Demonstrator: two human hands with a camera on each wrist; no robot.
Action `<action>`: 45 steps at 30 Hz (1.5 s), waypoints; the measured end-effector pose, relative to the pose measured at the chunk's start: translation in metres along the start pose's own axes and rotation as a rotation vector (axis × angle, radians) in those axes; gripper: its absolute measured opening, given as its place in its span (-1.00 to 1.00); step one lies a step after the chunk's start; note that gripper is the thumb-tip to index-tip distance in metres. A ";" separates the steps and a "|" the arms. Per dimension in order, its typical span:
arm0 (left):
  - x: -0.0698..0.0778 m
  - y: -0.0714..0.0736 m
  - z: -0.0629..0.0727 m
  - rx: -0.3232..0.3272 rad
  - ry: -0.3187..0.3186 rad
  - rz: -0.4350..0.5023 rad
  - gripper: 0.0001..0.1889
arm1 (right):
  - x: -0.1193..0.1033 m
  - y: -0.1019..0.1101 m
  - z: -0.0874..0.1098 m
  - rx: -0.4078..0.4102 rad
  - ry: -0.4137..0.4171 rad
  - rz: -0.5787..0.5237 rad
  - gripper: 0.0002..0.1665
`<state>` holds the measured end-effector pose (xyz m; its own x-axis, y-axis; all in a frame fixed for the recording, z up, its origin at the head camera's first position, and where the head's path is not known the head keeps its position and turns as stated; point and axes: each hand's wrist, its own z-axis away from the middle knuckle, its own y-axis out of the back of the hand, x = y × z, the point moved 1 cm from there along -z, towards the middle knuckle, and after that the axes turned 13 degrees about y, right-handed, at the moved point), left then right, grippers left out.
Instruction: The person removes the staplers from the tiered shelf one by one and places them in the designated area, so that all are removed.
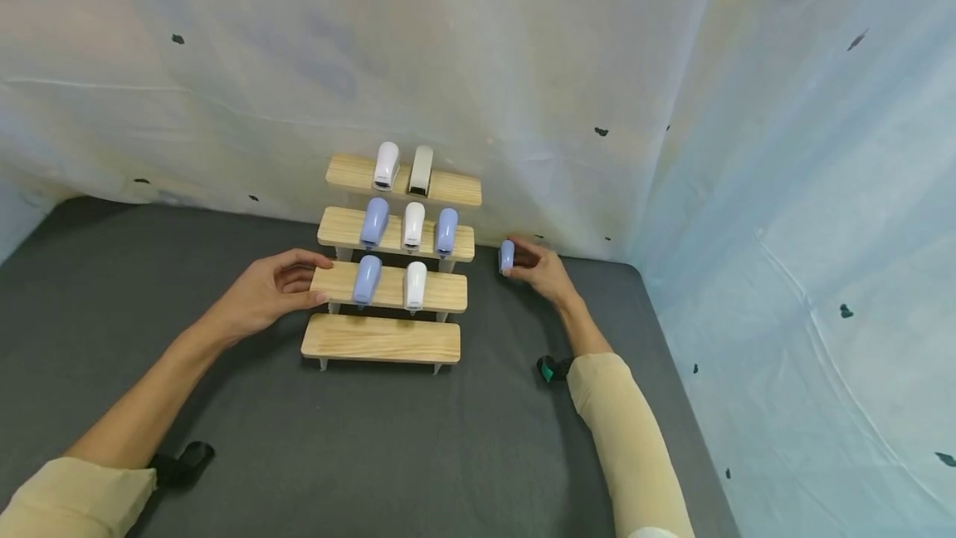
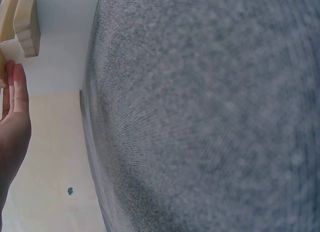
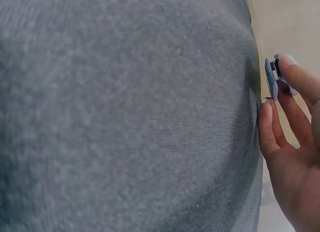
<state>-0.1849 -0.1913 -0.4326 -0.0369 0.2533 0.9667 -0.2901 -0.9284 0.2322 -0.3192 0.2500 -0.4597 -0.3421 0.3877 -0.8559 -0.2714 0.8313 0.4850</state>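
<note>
A tiered wooden display stand (image 1: 381, 339) holds several mini staplers on its upper three steps. On the second step from the bottom sit a blue stapler (image 1: 367, 279) and a white stapler (image 1: 414, 286). My left hand (image 1: 272, 289) holds the left end of that step, thumb at the front edge and fingers at the back. In the left wrist view, fingertips (image 2: 19, 75) touch the wood. To the right of the stand, my right hand (image 1: 545, 272) pinches another blue stapler (image 1: 506, 256) between thumb and fingers. The right wrist view shows this stapler (image 3: 277, 77) from another side.
The third step up carries two more blue staplers and a white stapler (image 1: 413, 226). A white stapler (image 1: 386, 165) and a grey-beige stapler (image 1: 421, 170) stand on the top step. Dark grey cloth (image 1: 336, 455) covers the table. Pale curtains (image 1: 523, 65) hang behind and to the right.
</note>
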 end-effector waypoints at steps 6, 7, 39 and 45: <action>0.002 0.001 -0.001 0.015 0.009 -0.028 -0.48 | 0.001 0.000 -0.002 -0.001 -0.012 0.046 -0.21; 0.002 0.001 -0.001 0.017 0.010 -0.034 -0.48 | 0.001 0.000 -0.003 -0.003 -0.012 0.050 -0.21; 0.000 0.001 0.000 0.007 0.023 -0.040 -0.50 | -0.006 -0.001 0.012 0.188 0.056 -0.024 -0.36; 0.001 0.001 0.000 0.010 0.039 -0.045 -0.49 | -0.041 0.003 0.016 0.215 0.149 -0.063 -0.44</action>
<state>-0.1851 -0.1921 -0.4311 -0.0614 0.3054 0.9502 -0.2829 -0.9183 0.2769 -0.2918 0.2426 -0.4256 -0.4638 0.2830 -0.8395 -0.1048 0.9234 0.3692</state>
